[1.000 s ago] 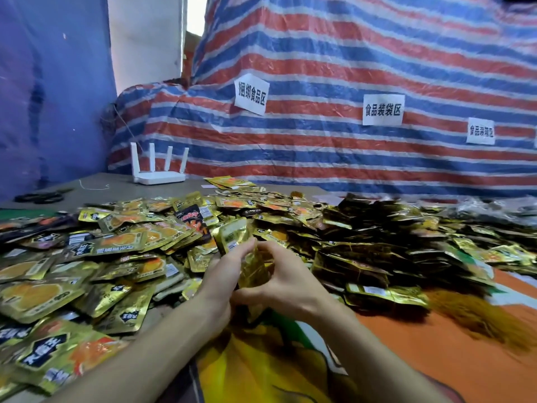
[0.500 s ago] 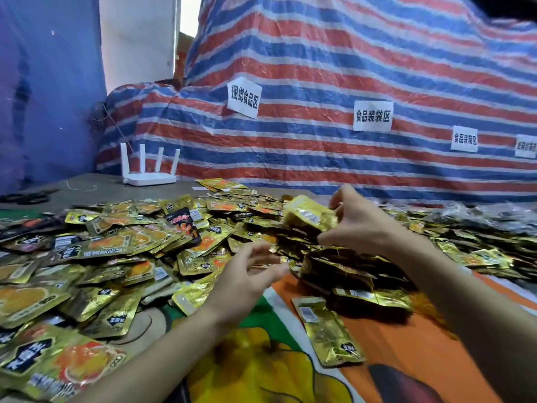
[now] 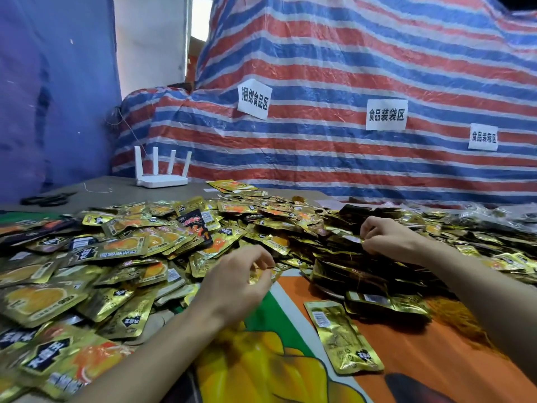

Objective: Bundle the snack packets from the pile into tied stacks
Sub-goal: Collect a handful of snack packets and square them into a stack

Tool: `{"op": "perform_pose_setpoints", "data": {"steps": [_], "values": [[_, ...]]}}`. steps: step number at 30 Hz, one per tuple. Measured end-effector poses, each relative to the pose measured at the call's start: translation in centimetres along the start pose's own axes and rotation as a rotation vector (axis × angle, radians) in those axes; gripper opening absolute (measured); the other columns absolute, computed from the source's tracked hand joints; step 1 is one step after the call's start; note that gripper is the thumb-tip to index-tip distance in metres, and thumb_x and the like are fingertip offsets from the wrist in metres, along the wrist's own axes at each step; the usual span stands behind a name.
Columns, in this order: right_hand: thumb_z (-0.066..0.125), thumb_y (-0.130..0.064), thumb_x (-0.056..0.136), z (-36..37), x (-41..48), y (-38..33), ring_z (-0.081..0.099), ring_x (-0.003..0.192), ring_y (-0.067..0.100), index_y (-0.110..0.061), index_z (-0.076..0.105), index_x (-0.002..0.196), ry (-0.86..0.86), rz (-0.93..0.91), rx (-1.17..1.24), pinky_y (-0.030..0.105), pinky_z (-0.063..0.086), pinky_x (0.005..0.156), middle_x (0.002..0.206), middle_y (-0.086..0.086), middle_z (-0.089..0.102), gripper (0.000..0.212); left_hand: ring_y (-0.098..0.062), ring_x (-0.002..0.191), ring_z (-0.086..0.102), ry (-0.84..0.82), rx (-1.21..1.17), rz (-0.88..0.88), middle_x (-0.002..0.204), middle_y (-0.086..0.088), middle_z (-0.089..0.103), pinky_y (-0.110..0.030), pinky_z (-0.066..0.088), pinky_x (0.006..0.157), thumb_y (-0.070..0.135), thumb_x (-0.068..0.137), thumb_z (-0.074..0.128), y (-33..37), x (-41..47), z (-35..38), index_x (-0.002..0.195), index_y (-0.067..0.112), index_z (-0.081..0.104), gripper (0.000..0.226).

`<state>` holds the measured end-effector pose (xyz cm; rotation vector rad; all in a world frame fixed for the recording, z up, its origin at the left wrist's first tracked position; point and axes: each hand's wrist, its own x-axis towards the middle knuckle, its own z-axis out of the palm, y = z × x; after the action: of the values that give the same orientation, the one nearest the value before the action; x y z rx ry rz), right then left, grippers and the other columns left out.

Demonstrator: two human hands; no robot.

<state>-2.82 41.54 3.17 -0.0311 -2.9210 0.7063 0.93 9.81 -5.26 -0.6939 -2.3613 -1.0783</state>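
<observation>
Our left hand (image 3: 241,282), loosely curled and empty, hovers just right of the pile (image 3: 116,257), nearer it. Our right hand (image 3: 386,239) curls on the stacks (image 3: 377,286); grip unclear.

The widest open ground is the printed cloth (image 3: 436,359) near the front edge, bare from the middle out to the right. One gold packet (image 3: 343,335) lies flat across it, low enough to pass over. To the left, the loose pile (image 3: 116,257) covers the surface edge to edge. Ahead on the right, the heap of tied stacks (image 3: 363,271) rises higher (its front face is a dark, ragged wall), with orange strings (image 3: 459,318) trailing beside it. The two masses touch at the back, leaving only a narrowing wedge of cloth. Behind the pile the grey tabletop (image 3: 116,187) is open up to a white router (image 3: 161,178). A dark object (image 3: 46,199) at far left may be scissors.
</observation>
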Motion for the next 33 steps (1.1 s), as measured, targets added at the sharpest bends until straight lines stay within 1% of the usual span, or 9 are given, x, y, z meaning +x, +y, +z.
{"op": "perform_pose_setpoints", "data": {"steps": [4,6,10,12,15,20,27,31,33], "values": [[0.063,-0.019,0.088,-0.2,0.1,0.1,0.065,0.092,0.025,-0.019,0.064,0.1,0.023,-0.025,-0.049,0.043,0.054,0.083,0.097,0.007,0.069,0.011,-0.012,0.102,0.053,0.014,0.216,-0.167,0.105,0.011,0.056,-0.036,0.045,0.089,0.035,0.094,0.063,-1.0,0.8,-1.5,0.108,0.029,0.06,0.016],[0.062,-0.03,0.089,-0.1,-0.1,-0.2,0.064,0.093,0.023,-0.019,0.064,0.103,0.039,-0.03,-0.096,0.041,0.055,0.083,0.101,0.005,0.069,0.018,-0.018,0.111,0.052,-0.021,0.326,-0.265,0.109,0.008,0.053,-0.039,0.042,0.098,0.036,0.092,0.062,-1.7,0.9,-2.2,0.114,0.027,0.059,0.024],[0.065,-0.04,0.092,0.6,-1.0,-2.2,0.053,0.104,0.02,-0.018,0.065,0.112,0.428,-0.246,-0.203,0.039,0.047,0.085,0.111,0.0,0.058,0.03,-0.023,0.121,0.05,-0.057,0.416,-0.401,0.127,0.0,0.052,-0.04,0.041,0.099,0.044,0.092,0.061,-2.6,1.3,-3.6,0.128,0.026,0.052,0.042],[0.067,-0.039,0.091,1.5,-1.9,-4.6,0.052,0.101,0.013,-0.021,0.065,0.109,0.512,-0.41,-0.128,0.035,0.044,0.083,0.107,-0.008,0.057,0.026,-0.024,0.123,0.051,-0.109,0.447,-0.45,0.134,-0.001,0.049,-0.042,0.043,0.1,0.051,0.09,0.06,-2.8,1.5,-4.2,0.132,0.025,0.048,0.051],[0.069,-0.038,0.091,3.9,-3.1,-8.9,0.062,0.083,0.005,-0.027,0.064,0.092,0.302,-0.456,-0.014,0.026,0.049,0.069,0.094,-0.012,0.066,0.012,-0.025,0.12,0.052,-0.258,0.544,-0.458,0.134,-0.002,0.051,-0.044,0.046,0.098,0.066,0.085,0.06,-2.9,1.4,-4.1,0.132,0.023,0.047,0.065],[0.072,-0.041,0.089,8.3,-3.5,-12.2,0.06,0.058,0.014,-0.012,0.062,0.076,-0.241,-0.106,-0.27,0.021,0.044,0.048,0.07,0.0,0.064,0.033,-0.029,0.139,0.034,-0.356,0.689,-0.42,0.149,-0.007,0.039,-0.049,0.028,0.113,0.084,0.075,0.057,-3.2,1.0,-2.3,0.141,0.022,0.045,0.091],[0.068,-0.081,0.071,6.4,-7.7,-10.7,0.057,0.047,0.009,-0.019,0.052,0.074,-0.363,0.222,-0.678,0.018,0.04,0.034,0.071,-0.004,0.06,0.064,-0.032,0.156,0.002,-0.516,0.635,-0.5,0.169,-0.01,-0.007,-0.058,-0.005,0.124,0.1,0.066,0.037,-5.4,1.1,-1.9,0.162,0.023,0.001,0.129],[0.075,-0.072,0.073,6.9,-8.7,-10.3,0.056,0.061,0.009,-0.019,0.06,0.098,-0.379,0.212,-0.641,0.022,0.042,0.042,0.076,-0.007,0.057,0.06,-0.033,0.147,0.031,-0.462,0.582,-0.416,0.162,-0.008,0.029,-0.056,0.015,0.122,0.087,0.074,0.054,-4.5,1.3,-1.4,0.153,0.025,0.035,0.101],[0.081,-0.065,0.071,7.3,-8.6,-10.3,0.059,0.064,0.01,-0.021,0.06,0.088,-0.345,0.188,-0.589,0.023,0.045,0.046,0.076,-0.007,0.059,0.052,-0.031,0.13,0.048,-0.414,0.53,-0.358,0.143,-0.006,0.047,-0.046,0.037,0.108,0.071,0.081,0.065,-3.8,1.2,-1.3,0.134,0.026,0.049,0.071]]}}
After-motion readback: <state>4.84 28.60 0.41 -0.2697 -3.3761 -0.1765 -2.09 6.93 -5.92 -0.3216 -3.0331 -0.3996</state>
